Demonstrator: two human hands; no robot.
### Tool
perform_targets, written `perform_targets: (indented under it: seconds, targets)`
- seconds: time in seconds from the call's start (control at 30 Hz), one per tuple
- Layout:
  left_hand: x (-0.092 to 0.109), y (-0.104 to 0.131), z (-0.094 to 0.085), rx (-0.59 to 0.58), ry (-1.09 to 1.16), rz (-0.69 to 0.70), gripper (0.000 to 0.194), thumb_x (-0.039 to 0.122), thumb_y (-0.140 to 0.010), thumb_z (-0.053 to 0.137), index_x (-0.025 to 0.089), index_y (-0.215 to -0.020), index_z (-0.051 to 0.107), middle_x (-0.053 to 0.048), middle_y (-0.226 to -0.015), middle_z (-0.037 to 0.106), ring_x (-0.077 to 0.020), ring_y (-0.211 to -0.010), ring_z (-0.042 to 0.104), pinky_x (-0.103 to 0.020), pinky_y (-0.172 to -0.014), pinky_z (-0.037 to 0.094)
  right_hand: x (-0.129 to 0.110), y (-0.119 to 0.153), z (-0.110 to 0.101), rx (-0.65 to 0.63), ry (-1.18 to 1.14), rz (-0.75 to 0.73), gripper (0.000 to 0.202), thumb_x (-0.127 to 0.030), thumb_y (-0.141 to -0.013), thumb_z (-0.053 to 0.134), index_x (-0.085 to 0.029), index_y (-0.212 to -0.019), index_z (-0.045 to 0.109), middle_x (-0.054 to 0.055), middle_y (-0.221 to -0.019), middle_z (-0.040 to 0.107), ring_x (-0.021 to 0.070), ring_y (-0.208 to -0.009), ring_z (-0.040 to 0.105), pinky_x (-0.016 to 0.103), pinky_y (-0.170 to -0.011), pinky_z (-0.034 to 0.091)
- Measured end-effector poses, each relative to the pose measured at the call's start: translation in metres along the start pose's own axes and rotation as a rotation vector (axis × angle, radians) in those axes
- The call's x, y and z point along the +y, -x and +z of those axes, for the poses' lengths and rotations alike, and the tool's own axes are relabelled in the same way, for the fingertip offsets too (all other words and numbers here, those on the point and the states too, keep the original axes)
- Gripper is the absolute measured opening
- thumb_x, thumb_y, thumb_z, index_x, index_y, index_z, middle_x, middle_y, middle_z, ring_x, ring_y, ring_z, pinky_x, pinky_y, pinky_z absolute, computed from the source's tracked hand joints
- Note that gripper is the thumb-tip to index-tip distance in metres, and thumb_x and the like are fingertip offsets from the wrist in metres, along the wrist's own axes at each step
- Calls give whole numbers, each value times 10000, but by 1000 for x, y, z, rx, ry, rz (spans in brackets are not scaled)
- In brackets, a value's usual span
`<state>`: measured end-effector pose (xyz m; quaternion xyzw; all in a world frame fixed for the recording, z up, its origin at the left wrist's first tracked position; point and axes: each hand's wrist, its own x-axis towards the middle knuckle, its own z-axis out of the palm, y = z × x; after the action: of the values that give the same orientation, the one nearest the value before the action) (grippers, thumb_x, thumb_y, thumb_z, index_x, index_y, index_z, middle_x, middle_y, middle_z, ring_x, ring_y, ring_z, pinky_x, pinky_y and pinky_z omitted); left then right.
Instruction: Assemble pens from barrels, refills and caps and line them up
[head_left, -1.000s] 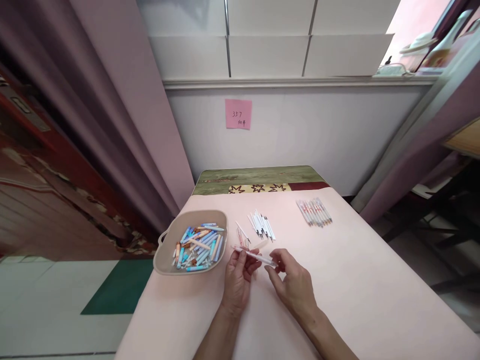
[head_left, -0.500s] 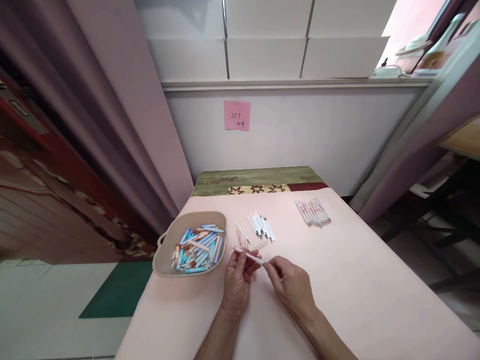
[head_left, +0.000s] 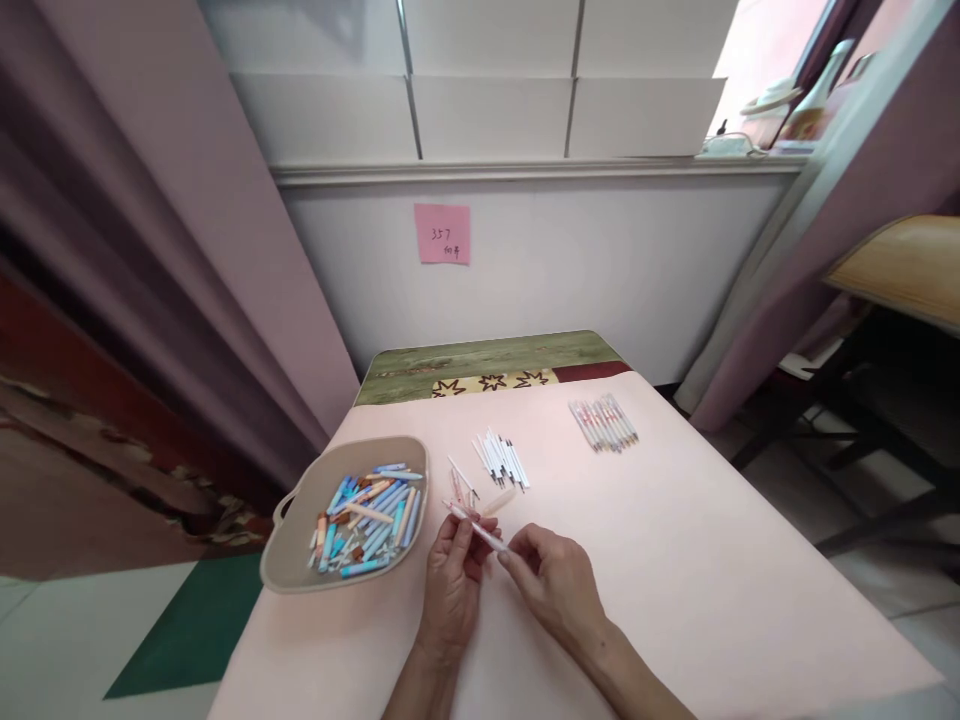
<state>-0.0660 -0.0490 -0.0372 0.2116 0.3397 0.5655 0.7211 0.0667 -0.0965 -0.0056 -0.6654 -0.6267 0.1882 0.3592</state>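
Over the pink-covered table (head_left: 690,560), my left hand (head_left: 450,585) is closed around a slim whitish pen (head_left: 484,533) with pinkish markings. The fingers of my right hand (head_left: 559,575) pinch the pen's near right end, so that tip is hidden. Just beyond my left fingers lie a pale translucent pen part (head_left: 501,501) and a thin clear piece with reddish print (head_left: 457,487). Behind these, several white pen refills (head_left: 504,460) with dark tips are spread in a loose pile. One refill (head_left: 462,475) rests apart, to the left of that pile.
At the left stands a beige basket (head_left: 271,565) holding many blue, orange and white pen parts. A row of assembled-looking clear pens (head_left: 604,424) lies at the back right. A pink note (head_left: 442,234) is stuck to the wall; a wooden-topped piece of furniture (head_left: 904,265) stands at right.
The camera view has swung right, so the scene sits farther left. Both hands keep hold of the pen, with little change in their grip.
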Motion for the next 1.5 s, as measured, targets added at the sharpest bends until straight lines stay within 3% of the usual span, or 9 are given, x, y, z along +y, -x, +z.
perform_targets:
  seconds: [0.27,0.37,0.47,0.6,0.83,0.97,1.07,1.33,1.5]
  targets:
    - [-5,2,5,-20,-375,89,327,357,-751,725,158,-1000,652,-93,-934,736,-202,-826,697,-288,-753,550,12,-5,-10,-21,48,-40,62,-203,-759,594,-234,-753,647,-32,-678,666,115,-566,589,205,-554,399]
    - [-5,5,6,57,-474,229,345,415,-762,698,161,-993,654,-92,-893,737,-193,-753,690,-281,-691,557,35,-31,-28,69,119,3,90,-223,-783,563,-224,-753,648,-19,-693,676,121,-590,601,214,-572,400]
    - [-6,6,2,175,-500,338,300,442,-760,685,172,-890,667,-52,-744,718,-143,-584,626,-224,-544,521,66,-74,-51,194,319,184,124,-256,-805,547,-223,-789,665,9,-745,703,155,-687,634,237,-603,390]
    - [-8,4,-2,238,-467,361,261,405,-724,720,167,-821,673,-32,-661,696,-120,-512,580,-193,-486,473,99,-127,-63,192,444,336,152,-252,-793,557,-189,-822,692,72,-793,719,195,-756,650,261,-614,378]
    - [-10,0,-6,288,-596,405,315,477,-813,593,168,-863,619,-13,-655,665,-110,-497,539,-202,-461,436,120,-147,-56,135,480,443,133,-200,-728,610,-149,-804,707,133,-814,716,240,-806,661,288,-681,400]
    - [-12,-2,-7,285,-610,436,312,474,-836,557,186,-951,585,7,-659,632,-108,-514,508,-213,-502,432,109,-137,-55,148,432,407,206,-296,-798,582,-155,-904,690,146,-936,710,257,-871,646,313,-720,401]
    - [-13,-3,-8,308,-638,500,273,442,-863,518,198,-976,562,21,-652,591,-118,-558,514,-224,-556,432,88,-125,-42,106,331,314,206,-335,-841,541,-204,-884,695,74,-918,721,201,-849,643,267,-712,398]
    - [-14,-1,-11,311,-927,587,175,345,-850,519,203,-939,568,3,-696,597,-168,-625,570,-274,-624,430,33,-74,6,-79,87,207,202,-314,-796,574,-204,-682,699,18,-700,718,145,-660,631,213,-594,386]
    - [-13,-1,-11,310,-935,591,191,324,-885,445,196,-981,549,-26,-758,615,-186,-681,591,-302,-674,451,9,-41,31,-214,155,195,196,-382,-720,666,-204,-643,687,37,-669,714,166,-633,624,233,-553,335]
